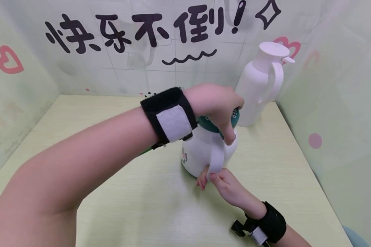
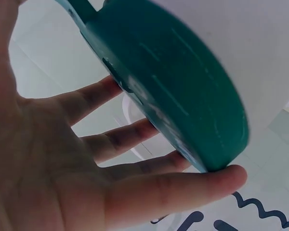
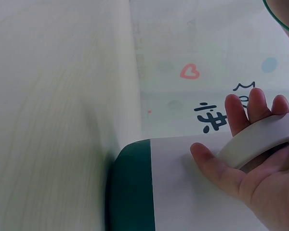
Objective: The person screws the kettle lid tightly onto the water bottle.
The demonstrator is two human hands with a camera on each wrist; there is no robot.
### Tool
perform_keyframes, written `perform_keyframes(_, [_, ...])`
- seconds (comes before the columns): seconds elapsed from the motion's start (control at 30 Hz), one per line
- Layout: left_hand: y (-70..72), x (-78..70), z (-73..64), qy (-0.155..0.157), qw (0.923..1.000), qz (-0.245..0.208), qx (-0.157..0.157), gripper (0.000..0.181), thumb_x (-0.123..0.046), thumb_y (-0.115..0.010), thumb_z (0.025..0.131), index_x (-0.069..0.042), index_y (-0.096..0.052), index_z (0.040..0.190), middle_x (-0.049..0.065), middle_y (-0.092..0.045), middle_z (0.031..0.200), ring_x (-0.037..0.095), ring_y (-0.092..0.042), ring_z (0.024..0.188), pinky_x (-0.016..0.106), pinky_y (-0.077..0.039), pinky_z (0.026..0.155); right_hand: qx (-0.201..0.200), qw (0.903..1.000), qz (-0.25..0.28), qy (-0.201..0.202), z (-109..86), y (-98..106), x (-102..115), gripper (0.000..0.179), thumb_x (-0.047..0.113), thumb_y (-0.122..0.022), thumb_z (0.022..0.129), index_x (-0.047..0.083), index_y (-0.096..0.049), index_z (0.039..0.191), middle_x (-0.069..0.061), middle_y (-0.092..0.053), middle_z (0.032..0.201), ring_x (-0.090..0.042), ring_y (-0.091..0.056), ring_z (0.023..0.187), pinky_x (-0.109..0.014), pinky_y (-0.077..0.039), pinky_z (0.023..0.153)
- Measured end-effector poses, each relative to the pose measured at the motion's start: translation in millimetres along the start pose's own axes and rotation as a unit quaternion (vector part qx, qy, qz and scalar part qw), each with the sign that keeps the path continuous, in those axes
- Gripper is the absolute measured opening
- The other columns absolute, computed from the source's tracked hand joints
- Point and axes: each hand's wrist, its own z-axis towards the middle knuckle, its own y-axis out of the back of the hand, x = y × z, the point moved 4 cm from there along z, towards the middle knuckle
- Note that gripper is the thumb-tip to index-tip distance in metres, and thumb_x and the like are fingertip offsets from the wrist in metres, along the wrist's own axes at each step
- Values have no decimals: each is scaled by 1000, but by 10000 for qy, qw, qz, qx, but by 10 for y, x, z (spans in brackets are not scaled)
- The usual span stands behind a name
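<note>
A white thermos jug (image 1: 198, 157) with a green lid (image 1: 208, 124) stands on the table in the head view. My left hand (image 1: 217, 106) grips the lid from above. In the left wrist view its fingertips touch the lid's top, and one finger lies against the rim of the green lid (image 2: 183, 91). Low on the jug, my right hand (image 1: 232, 188) holds the handle (image 1: 216, 157), fingers passed through it and thumb on the near side. The right wrist view shows this handle (image 3: 269, 137) and the jug's green base (image 3: 132, 187). The left hand hides part of the lid.
A taller white jug (image 1: 256, 82) with a handle stands behind at the back right. Pale printed sheets form the back wall (image 1: 142, 79) and sides around the wooden table (image 1: 136, 212). Something green (image 1: 144, 152) peeks out below my left forearm, mostly hidden.
</note>
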Motion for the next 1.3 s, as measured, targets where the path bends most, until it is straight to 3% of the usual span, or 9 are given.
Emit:
perform_keyframes(0.97, [-7,53,3,-292,9992,139,252,79,-50,-75,73,-27,-40,140,0,-39,125,17,-45,105,31,-43,84,16,9999,103,-121,6,-3,-5,48,35,-30,103,-2,-56,86,-15,-58,80,-29,-62,90,-35,-45,87])
perform_keyframes(1.3, [-16,62,2,-226,9987,276,351,81,-52,-73,74,-30,-36,143,-1,-38,126,17,-45,105,32,-42,83,-68,9999,93,-58,1,-13,-5,45,34,-30,103,-1,-53,86,-15,-58,80,-28,-62,90,-35,-45,88])
